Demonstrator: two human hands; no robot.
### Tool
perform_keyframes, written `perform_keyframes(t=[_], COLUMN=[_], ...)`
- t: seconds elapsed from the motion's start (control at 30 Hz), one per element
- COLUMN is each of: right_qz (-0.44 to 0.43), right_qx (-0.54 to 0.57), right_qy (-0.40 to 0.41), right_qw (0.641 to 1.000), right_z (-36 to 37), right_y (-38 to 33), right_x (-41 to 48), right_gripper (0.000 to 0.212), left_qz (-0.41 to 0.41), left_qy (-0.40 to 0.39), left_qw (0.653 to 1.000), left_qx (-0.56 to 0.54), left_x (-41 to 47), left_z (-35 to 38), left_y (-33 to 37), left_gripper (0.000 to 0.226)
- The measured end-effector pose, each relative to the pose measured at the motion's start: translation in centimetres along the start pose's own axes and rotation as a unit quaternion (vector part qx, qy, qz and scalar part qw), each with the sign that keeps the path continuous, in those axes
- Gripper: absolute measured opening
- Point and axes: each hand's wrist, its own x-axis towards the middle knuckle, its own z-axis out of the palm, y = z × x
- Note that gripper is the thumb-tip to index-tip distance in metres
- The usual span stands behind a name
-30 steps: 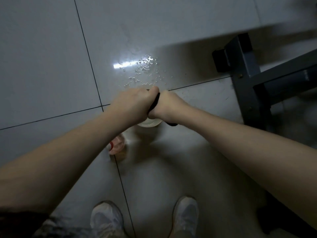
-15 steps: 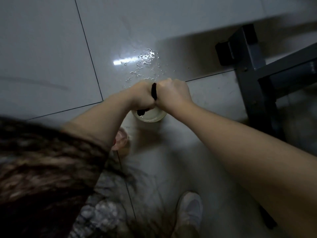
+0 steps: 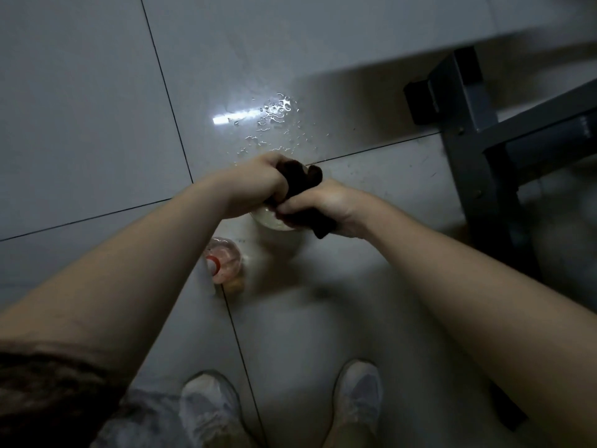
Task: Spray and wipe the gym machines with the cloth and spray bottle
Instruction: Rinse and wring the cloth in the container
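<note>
Since 0.5 s ago the fists are seen twisted vs. each other: only a thin strip of dark fabric was shown between the knuckles then, and now a bunched lump is exposed above them. The hair that filled the lower left is mostly swung out of frame, and both shoes are visible again.

Head view: the left hand and right hand are pressed together at frame centre. Both are clamped round the dark cloth, w/ fingers curled tight. One cloth end is seen sticking out below the right hand.

A pale bowl is partly hidden directly under the hands. A clear bottle w/ a red-and-white top is found just below-left of the bowl, beside the left forearm, on the floor.

Water droplets are scattered on the tile above the hands, next to a bright reflection. The grey machine frame is seen at upper right, apart from the hands.

White shoes are seen at bottom centre, and some hair at the lower-left corner.
</note>
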Motion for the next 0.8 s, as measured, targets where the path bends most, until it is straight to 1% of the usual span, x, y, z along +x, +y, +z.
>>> perform_keyframes(t=[0.03,0.1,0.17,0.2,0.23,0.27,0.3,0.37,0.4,0.43,0.47,0.5,0.57,0.6,0.63,0.7,0.77,0.8], right_qz=[0.008,0.026,0.036,0.039,0.04,0.04,0.043,0.053,0.062,0.075,0.091,0.108,0.138,0.146,0.149,0.147,0.136,0.124], right_qx=[-0.092,-0.266,-0.358,-0.381,-0.387,-0.368,-0.326,-0.209,-0.16,-0.135,-0.123,-0.111,-0.083,-0.074,-0.077,-0.123,-0.185,-0.209], right_qy=[0.023,0.063,0.094,0.113,0.133,0.155,0.171,0.175,0.148,0.103,0.045,-0.02,-0.135,-0.173,-0.194,-0.202,-0.182,-0.162], right_qw=[0.995,0.962,0.928,0.917,0.911,0.916,0.929,0.961,0.974,0.983,0.987,0.988,0.978,0.971,0.966,0.96,0.956,0.956], right_z=[-0.2,-0.3,-0.1,0.0,0.0,-0.2,-0.4,-0.8,-0.9,-1.1,-1.0,-0.9,-0.2,0.0,0.2,0.3,0.5,0.6], right_y=[-0.2,-0.4,-0.5,-0.5,-0.5,-0.4,-0.3,-0.3,-0.4,-0.5,-0.6,-0.8,-0.9,-1.0,-1.2,-1.8,-2.6,-3.0], right_x=[-0.1,-0.3,-0.4,-0.4,-0.4,-0.4,-0.4,-0.5,-0.7,-0.9,-1.3,-1.8,-2.6,-2.9,-3.3,-3.7,-4.1,-4.2], right_gripper=[0.023,0.021,0.024,0.025,0.025,0.024,0.021,0.016,0.014,0.016,0.019,0.024,0.039,0.045,0.046,0.036,0.022,0.019], left_qz=[0.002,-0.001,0.007,0.033,0.076,0.121,0.157,0.238,0.281,0.316,0.337,0.359,0.42,0.444,0.461,0.486,0.5,0.494], left_qy=[-0.003,-0.01,-0.01,-0.002,0.018,0.048,0.08,0.123,0.124,0.12,0.115,0.111,0.112,0.109,0.107,0.112,0.117,0.115], left_qw=[0.999,0.991,0.98,0.974,0.965,0.954,0.94,0.897,0.868,0.838,0.815,0.8,0.774,0.762,0.75,0.72,0.694,0.691], left_qx=[0.033,0.135,0.201,0.224,0.251,0.271,0.293,0.351,0.391,0.429,0.457,0.469,0.461,0.458,0.462,0.482,0.505,0.515], left_x=[-0.1,0.2,0.5,0.4,0.3,0.0,-0.4,-1.1,-1.4,-1.4,-1.7,-1.8,-1.9,-2.0,-2.1,-2.2,-2.4,-2.6], left_z=[0.1,0.2,0.6,0.8,1.0,0.9,0.9,0.5,0.2,0.1,0.2,0.3,0.5,0.5,0.5,0.6,0.5,0.4], left_y=[-0.1,-0.5,-0.7,-0.8,-0.8,-1.0,-1.4,-2.6,-3.5,-4.5,-5.2,-5.6,-5.5,-5.1,-4.7,-3.7,-3.0,-2.6], left_gripper=[0.037,0.042,0.049,0.05,0.05,0.053,0.059,0.076,0.082,0.087,0.09,0.09,0.072,0.064,0.059,0.054,0.053,0.054])
